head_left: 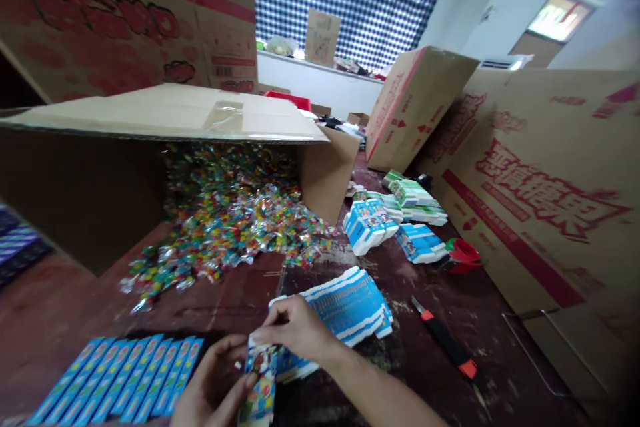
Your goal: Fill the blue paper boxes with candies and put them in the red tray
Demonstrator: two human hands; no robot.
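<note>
A small printed candy box (261, 380), blue with colourful pictures, stands between my two hands near the front edge of the table. My left hand (215, 383) grips its side, thumb across the front. At its top end, my right hand (295, 330) pinches the white flap with thumb and fingers. Just beyond, a fanned stack of flat blue box blanks (345, 307) lies partly under my right hand and forearm. To the left is a row of several closed blue boxes (120, 377), lined up side by side.
Wrapped candies (240, 227) spill from a tipped carton (175, 110) onto the table. A utility knife (445, 340) lies at right, its blade out. Behind it are a red tape dispenser (464, 255) and bundled blanks (370, 223). A large carton (540, 193) borders the right side.
</note>
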